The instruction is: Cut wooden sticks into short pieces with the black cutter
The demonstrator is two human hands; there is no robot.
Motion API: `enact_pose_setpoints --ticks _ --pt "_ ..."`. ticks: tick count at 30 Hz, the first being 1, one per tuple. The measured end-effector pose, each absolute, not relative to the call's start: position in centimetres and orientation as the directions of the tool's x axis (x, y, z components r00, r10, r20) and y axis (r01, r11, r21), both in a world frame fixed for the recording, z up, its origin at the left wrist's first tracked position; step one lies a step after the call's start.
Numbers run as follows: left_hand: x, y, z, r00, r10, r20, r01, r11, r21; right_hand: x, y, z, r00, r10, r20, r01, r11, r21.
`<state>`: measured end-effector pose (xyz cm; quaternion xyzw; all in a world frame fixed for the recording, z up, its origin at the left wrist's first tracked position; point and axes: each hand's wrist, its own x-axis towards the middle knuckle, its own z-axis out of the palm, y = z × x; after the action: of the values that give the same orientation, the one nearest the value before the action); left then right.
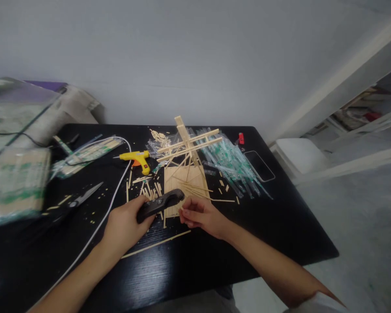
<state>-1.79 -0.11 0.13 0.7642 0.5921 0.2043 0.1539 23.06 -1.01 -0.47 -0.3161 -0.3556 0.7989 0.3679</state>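
My left hand [125, 224] is wrapped round a black hand tool [159, 204] with a curved, hooked end, which looks like a cutter. Close to that hooked end, my right hand [202, 215] has its fingertips pinched together; what they hold is too small to make out. Behind both hands lies a flat panel of thin wooden sticks [171, 174] set side by side. Rising from its far part is a stick structure [184, 134] with an upright bundle and crossing sticks. Several loose sticks [195, 188] rest across the panel.
A yellow glue gun [138, 160] and open scissors [83, 196] lie to the left, with a white cable [109, 208] between scissors and panel. Wrapped stick packs [16, 187] sit far left. Plastic wrappers [228, 156], a phone [260, 166] and a red item [241, 138] lie right.
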Motion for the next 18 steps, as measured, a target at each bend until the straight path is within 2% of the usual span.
enact_pose_setpoints --ticks 7,18 --pt "-1.70 -0.13 0.07 0.224 0.973 0.047 0.876 -0.223 0.427 23.03 -1.01 -0.67 -0.516 0.826 -0.229 -0.423 -0.478 -0.770" --pt "-1.64 -0.17 0.23 0.200 0.979 -0.041 0.933 -0.178 0.312 23.33 -1.00 -0.65 -0.539 0.806 -0.244 -0.376 -0.489 -0.787"
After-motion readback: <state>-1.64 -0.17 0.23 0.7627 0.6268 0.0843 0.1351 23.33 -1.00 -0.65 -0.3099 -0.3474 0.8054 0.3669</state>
